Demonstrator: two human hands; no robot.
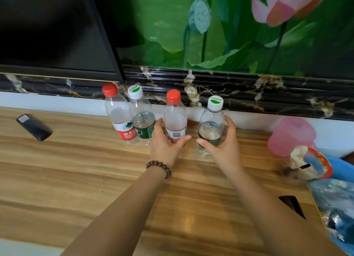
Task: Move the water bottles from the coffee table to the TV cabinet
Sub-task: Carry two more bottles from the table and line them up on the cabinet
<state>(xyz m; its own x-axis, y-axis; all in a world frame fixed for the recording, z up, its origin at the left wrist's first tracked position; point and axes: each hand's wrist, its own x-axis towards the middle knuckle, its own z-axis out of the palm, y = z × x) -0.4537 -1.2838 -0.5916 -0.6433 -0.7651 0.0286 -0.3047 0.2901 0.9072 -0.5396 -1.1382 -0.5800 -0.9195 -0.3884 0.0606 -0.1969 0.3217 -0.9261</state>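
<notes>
Four water bottles stand upright in a row along the back edge of the wooden TV cabinet (76,179), close to the white wall strip under the black marble ledge (249,90).

From left to right:
- a red-capped bottle with red label (119,114), partly filled;
- a white-capped bottle with green label (142,119), touching the first one and standing slightly in front of it;
- a second red-capped bottle (175,115);
- a second white-capped bottle (211,125), set apart from the third by a small gap.

The left hand (167,142) is wrapped around the lower part of the second red-capped bottle — fingers behind it, thumb across the front below the barcode. A bead bracelet (159,168) sits on that wrist. The right hand (223,142) is closed around the second white-capped bottle in the same manner, thumb on the front of the green label, fingers curled around its right side. Whether the bases of these two bottles rest on the cabinet top cannot be told.

A black remote control (34,127) lies flat on the cabinet, well left of the bottles. A pink plastic jug (291,136) stands near the right end — blurred. The lower corner of a television (53,31) hangs above the left part of the ledge, beside a lotus mural (229,29).
</notes>
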